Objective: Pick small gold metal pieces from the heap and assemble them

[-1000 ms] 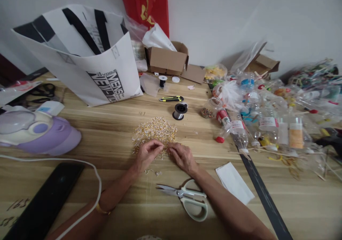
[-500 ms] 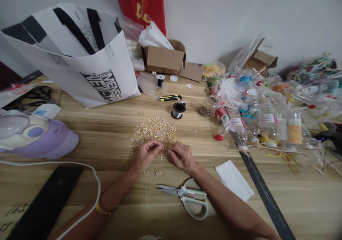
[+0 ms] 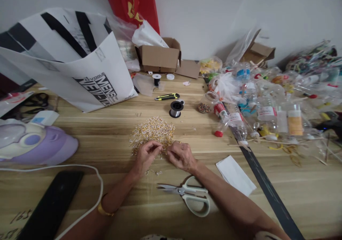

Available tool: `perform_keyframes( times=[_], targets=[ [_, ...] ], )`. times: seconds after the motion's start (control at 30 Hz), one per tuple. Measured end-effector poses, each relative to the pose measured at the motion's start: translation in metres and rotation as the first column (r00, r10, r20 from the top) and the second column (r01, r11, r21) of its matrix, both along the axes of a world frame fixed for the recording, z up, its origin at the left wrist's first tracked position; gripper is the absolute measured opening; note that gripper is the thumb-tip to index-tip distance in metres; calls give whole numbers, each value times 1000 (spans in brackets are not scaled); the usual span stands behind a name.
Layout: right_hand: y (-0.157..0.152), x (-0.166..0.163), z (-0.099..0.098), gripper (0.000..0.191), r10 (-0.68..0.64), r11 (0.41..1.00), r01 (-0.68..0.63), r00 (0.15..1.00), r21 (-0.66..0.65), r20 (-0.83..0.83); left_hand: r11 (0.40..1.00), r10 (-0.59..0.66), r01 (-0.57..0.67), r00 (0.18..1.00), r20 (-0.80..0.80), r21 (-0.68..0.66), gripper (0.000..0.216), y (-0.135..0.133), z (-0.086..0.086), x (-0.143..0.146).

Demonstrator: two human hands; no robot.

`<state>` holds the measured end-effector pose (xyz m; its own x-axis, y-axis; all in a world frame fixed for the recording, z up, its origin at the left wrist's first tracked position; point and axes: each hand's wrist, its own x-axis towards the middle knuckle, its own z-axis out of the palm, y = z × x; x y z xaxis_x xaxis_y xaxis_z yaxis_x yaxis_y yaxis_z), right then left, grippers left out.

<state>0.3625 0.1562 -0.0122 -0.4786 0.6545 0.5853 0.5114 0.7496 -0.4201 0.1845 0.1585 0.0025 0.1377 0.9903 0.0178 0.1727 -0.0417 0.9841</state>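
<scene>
To the left of the pile of beaded chains, and well apart from it, a purple and cream device [image 3: 48,144] stands on the table [image 3: 107,126]. The left hand [image 3: 146,156] is at the near edge of the pile [image 3: 152,129], its thumb and forefinger drawn close together; what they hold is too small to tell. A short chain piece [image 3: 155,172] lies just on the near side of the pile. Beyond the pile, a little to its right, is a wire spool [image 3: 176,109]. The right hand [image 3: 183,156] is at the pile's near right corner, fingers curled; I cannot tell if it grips something. Nearer than the pile, to its right, lie scissors [image 3: 193,197]. The step in hand seems to be fine fingertip work at the chains; the next move probably calls for a steady, light pinch with both hands.
</scene>
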Motion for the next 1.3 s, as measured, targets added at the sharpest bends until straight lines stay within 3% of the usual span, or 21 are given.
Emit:
perform_keyframes(
  times=[0.43, 0.73, 1.03, 1.3],
  targets=[
    [1, 1, -4, 11, 20, 1000, -20, 1000, 18, 15, 999, 8, -7, 999, -32, 32, 13, 0, -4, 0],
    [1, 2, -3, 11, 19, 1000, -19, 999, 0, 34, 999, -40, 41, 990, 135, -2, 11, -3, 5, -3],
    [1, 5, -10, 13, 5, 1000, -5, 997, 1, 78, 988, -121, 121, 993, -5, 99, 10, -2, -7, -5],
    [-1, 5, -2, 17, 6, 998, 5, 988, -66, 154, 988, -139, 139, 990, -3, 65, 9, -1, -6, -7]
  ],
)
